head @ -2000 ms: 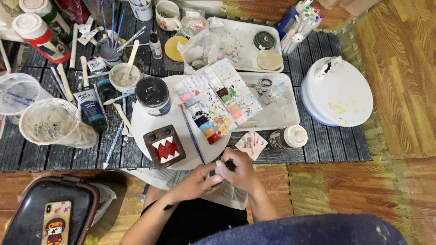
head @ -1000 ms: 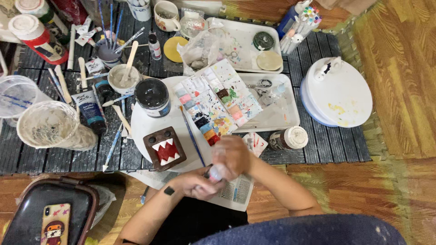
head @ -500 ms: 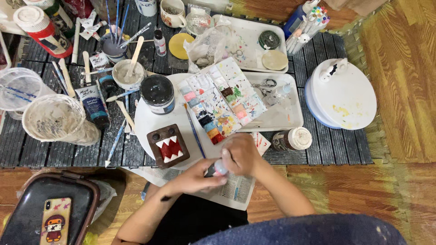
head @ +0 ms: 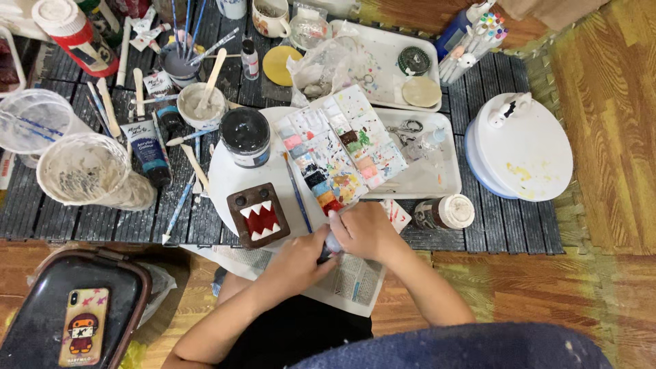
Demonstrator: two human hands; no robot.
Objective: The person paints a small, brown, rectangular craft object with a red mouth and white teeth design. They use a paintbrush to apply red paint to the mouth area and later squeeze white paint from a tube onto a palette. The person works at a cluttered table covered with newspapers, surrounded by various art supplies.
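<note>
Pale and small, a paint tube (head: 333, 240) sits pinched between both hands just below the paint palette (head: 340, 154), over the newspaper (head: 348, 280). Right hand (head: 367, 231) is curled around its upper end, fingers closed tight; left hand (head: 301, 256) grips it from below. Just beside the left hand, a brown square figure with white teeth (head: 258, 214) lies on the white round board (head: 232, 178), a blue-handled brush (head: 298, 193) alongside.
</note>
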